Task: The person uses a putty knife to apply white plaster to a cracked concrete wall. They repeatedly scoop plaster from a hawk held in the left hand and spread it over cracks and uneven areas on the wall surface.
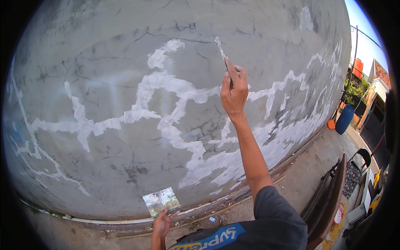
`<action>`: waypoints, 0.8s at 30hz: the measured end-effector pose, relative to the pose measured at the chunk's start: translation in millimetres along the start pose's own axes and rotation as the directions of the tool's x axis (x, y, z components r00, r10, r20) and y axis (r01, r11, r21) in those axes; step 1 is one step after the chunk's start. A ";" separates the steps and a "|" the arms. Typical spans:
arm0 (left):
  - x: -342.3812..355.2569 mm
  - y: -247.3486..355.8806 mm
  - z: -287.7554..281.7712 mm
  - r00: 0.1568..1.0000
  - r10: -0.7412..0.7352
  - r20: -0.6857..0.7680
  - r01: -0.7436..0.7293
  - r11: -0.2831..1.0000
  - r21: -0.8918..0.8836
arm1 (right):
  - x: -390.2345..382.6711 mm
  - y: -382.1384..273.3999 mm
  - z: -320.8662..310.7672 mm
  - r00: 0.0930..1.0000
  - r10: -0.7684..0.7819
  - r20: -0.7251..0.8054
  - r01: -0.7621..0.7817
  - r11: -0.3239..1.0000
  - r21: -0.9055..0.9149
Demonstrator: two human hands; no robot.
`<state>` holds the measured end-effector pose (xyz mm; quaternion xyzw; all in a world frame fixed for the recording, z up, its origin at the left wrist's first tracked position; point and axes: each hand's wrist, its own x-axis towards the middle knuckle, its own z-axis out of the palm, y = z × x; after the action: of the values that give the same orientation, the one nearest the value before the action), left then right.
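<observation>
My right hand (235, 89) is raised to the upper middle of a grey cracked wall (104, 46), closed round a putty knife (220, 49). The knife is seen nearly edge-on, with white paste on its tip. That tip lies at or just off the wall, by the right end of a dark crack; contact cannot be made out. Low down, my left hand (162, 225) grips a flat rectangular board (161, 201) by its lower edge. White and greenish smears cover the board. White filler bands (166, 83) run along many cracks, with a broad patch at lower right.
A pipe (100, 221) runs along the wall's foot. At right stand a dark brown bench (333, 200), a patterned chair (352, 179) and a blue barrel (345, 119). A small blue-and-white packet (212, 219) lies on the ground.
</observation>
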<state>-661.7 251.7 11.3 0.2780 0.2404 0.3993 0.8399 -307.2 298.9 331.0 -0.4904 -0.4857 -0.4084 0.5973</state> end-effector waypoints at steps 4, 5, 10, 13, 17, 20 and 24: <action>10.8 -13.6 10.0 0.998 -0.045 0.037 0.047 0.997 -0.055 | 0.4 8.5 3.0 0.996 -0.082 -0.023 0.078 0.989 -0.127; 15.0 -17.6 9.4 0.996 -0.061 0.062 0.065 0.996 -0.059 | 3.4 10.9 4.7 0.995 -0.100 -0.024 0.096 0.984 -0.152; 24.7 -25.8 11.5 0.989 -0.139 0.056 0.140 0.990 -0.018 | 9.1 20.9 8.0 0.988 -0.151 0.035 0.154 0.931 -0.331; 23.3 -23.4 14.0 0.989 -0.141 0.041 0.142 0.990 -0.014 | 6.2 6.8 -3.6 0.980 -0.111 0.165 0.176 0.871 -0.459; 28.2 -28.0 -0.3 0.987 -0.155 0.050 0.156 0.988 -0.019 | 23.9 -19.5 -51.5 0.927 -0.070 0.368 0.284 0.773 -0.568; 29.9 -30.5 -8.2 0.984 -0.167 0.065 0.169 0.985 -0.028 | 41.0 -34.9 -68.1 0.912 -0.092 0.401 0.326 0.755 -0.569; 19.1 -29.1 -1.0 0.977 -0.199 0.069 0.201 0.979 -0.015 | 57.3 -31.9 -55.4 0.914 -0.200 0.352 0.370 0.767 -0.525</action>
<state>-635.9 252.0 -12.1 0.2563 0.2343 0.3058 0.8865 -316.8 237.9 390.7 -0.6205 -0.4852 -0.5511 0.2753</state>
